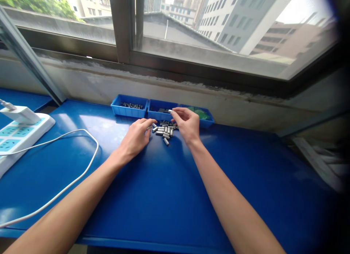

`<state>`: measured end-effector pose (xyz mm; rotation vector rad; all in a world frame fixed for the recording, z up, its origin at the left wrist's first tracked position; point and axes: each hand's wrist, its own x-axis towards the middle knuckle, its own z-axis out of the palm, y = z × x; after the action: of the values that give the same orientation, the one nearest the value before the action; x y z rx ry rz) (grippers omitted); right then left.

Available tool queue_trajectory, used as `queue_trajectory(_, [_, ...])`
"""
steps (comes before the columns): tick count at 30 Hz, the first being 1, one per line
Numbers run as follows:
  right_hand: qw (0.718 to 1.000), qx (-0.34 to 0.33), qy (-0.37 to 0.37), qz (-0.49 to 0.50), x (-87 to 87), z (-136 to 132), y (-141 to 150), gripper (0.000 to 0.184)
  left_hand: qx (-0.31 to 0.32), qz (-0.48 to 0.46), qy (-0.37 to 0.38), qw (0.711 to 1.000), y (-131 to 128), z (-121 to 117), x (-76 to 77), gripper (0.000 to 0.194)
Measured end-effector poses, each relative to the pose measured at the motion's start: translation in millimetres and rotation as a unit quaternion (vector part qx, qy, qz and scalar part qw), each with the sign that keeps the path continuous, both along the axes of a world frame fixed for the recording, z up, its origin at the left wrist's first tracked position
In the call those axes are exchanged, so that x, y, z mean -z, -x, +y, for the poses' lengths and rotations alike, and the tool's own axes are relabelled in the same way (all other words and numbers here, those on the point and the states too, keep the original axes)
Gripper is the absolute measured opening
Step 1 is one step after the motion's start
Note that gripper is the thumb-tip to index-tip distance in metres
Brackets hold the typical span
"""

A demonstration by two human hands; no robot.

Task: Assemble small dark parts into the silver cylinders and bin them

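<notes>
A small heap of short metal pieces (164,130) lies on the blue table (169,195) in front of three shallow blue trays. My right hand (187,123) is raised just above the heap, its thumb and fingertips pinched on one small metal piece (170,111). My left hand (136,137) rests palm down on the table at the heap's left edge, fingers curled, with its fingertips at a piece there. The left tray (129,108) holds small dark parts. The middle tray (160,112) holds a few metal pieces. The right tray (203,119) holds something green.
A white power strip (19,131) with a plugged-in adapter sits at the far left, and its white cable (82,170) loops across the table's left half. A wall and window frame (124,27) rise right behind the trays.
</notes>
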<state>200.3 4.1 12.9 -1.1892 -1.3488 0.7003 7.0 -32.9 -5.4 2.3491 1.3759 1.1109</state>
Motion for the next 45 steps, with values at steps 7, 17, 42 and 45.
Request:
queue_trajectory(7, [0.937,0.104,-0.033,-0.332,-11.4,40,6,0.011,0.012,-0.041,-0.013,0.999,-2,-1,-4.4,0.025])
queue_trajectory(17, [0.987,-0.087,0.057,-0.123,-17.0,-15,15,0.036,0.018,-0.310,0.082,0.947,-9,-3,-13.1,0.028])
queue_trajectory(42, [0.966,-0.122,0.149,0.175,15.5,-36,-10,0.035,0.118,0.145,-0.009,0.982,-2,-4,5.4,0.024])
queue_trajectory(45, [0.963,-0.117,0.159,0.184,16.1,-36,-9,0.035,0.113,0.150,-0.013,0.982,-2,-4,5.7,0.027])
